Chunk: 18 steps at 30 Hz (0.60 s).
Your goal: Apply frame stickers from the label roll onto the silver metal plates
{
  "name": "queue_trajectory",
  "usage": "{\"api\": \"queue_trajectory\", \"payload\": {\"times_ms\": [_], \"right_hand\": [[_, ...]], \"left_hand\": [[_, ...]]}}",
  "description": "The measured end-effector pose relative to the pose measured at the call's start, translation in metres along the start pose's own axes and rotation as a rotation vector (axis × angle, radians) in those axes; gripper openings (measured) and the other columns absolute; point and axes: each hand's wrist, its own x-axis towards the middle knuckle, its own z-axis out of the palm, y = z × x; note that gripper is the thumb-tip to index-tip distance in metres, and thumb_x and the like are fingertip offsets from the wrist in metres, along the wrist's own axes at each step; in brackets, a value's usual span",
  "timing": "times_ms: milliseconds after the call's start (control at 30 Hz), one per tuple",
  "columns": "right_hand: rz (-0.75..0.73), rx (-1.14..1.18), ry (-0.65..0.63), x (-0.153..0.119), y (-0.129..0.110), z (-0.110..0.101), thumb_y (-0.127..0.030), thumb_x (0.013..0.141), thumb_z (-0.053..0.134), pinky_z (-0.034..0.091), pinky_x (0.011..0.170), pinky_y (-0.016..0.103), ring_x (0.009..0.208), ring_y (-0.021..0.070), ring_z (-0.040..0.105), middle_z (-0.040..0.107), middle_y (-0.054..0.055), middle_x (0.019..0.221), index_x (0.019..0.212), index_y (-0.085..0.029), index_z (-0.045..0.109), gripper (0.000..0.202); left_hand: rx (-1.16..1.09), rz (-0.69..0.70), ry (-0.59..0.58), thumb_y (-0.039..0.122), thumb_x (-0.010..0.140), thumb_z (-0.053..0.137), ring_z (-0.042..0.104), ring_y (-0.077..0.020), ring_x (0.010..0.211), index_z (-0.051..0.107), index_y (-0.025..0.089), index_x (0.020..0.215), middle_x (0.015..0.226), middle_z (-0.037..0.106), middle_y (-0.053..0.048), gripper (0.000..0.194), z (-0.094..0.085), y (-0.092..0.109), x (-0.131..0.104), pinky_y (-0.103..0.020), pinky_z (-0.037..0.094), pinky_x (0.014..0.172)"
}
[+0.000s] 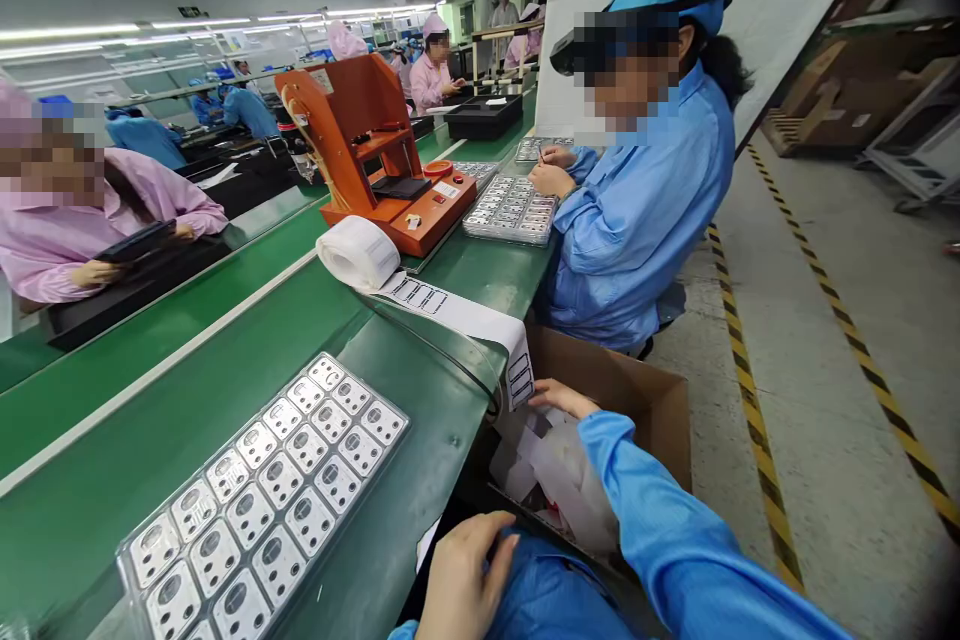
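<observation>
Below the table edge, my right hand (pixel 559 397) reaches over the box (pixel 645 400), fingers loosely curled at the hanging end of the label strip (pixel 480 320) — whether it grips the strip I cannot tell. My left hand (pixel 461 575) rests flat and empty on my lap. I judge a gentle, straight pull best — the roll (pixel 358 253) sits unsecured near the tray (pixel 255 500).

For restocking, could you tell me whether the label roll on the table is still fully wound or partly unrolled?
Partly unrolled: from the label roll a strip runs over the table edge to the right hand.
</observation>
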Motion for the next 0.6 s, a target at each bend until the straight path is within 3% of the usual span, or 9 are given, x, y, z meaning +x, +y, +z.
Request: {"api": "queue_trajectory", "payload": {"times_ms": [167, 300, 467, 600], "right_hand": [[-0.038, 0.016, -0.072, -0.050, 0.022, -0.007, -0.049, 0.082, 0.072, 0.051, 0.085, 0.039, 0.083, 0.0204, 0.065, 0.069, 0.003, 0.086, 0.084, -0.014, 0.068, 0.035], [-0.098, 0.058, -0.059, -0.079, 0.021, -0.007, -0.067, 0.066, 0.073, 0.049, 0.082, 0.037, 0.082, 0.0248, 0.064, 0.071, 0.005, 0.080, 0.076, -0.017, 0.072, 0.051], [-0.199, 0.109, -0.056, -0.101, -0.003, -0.002, -0.066, 0.071, 0.068, 0.050, 0.080, 0.035, 0.084, 0.0245, 0.064, 0.072, 0.006, 0.087, 0.085, -0.017, 0.073, 0.051], [-0.259, 0.119, -0.068, -0.114, -0.022, -0.002, -0.062, 0.078, 0.065, 0.052, 0.079, 0.034, 0.085, 0.0239, 0.066, 0.073, 0.007, 0.093, 0.093, -0.019, 0.073, 0.047]], "left_hand": [[-0.068, 0.008, 0.037, 0.037, 0.093, 0.047, 0.067, -0.0209, 0.083, 0.069, 0.018, 0.106, 0.094, 0.073, -0.008, 0.032, 0.020, 0.007, 0.028, -0.031, 0.052, 0.074], [-0.108, 0.008, 0.093, 0.036, 0.091, 0.049, 0.065, -0.0223, 0.090, 0.068, 0.016, 0.108, 0.098, 0.070, -0.010, 0.033, 0.026, 0.007, 0.047, -0.035, 0.052, 0.081], [-0.197, -0.047, 0.225, 0.036, 0.086, 0.057, 0.056, -0.0268, 0.120, 0.051, 0.013, 0.132, 0.129, 0.059, -0.016, 0.052, 0.033, 0.001, 0.059, -0.043, 0.044, 0.102], [-0.392, -0.122, 0.191, 0.038, 0.086, 0.058, 0.054, -0.0274, 0.125, 0.039, 0.014, 0.140, 0.136, 0.054, -0.019, 0.062, 0.040, 0.006, 0.072, -0.044, 0.043, 0.103]]}}
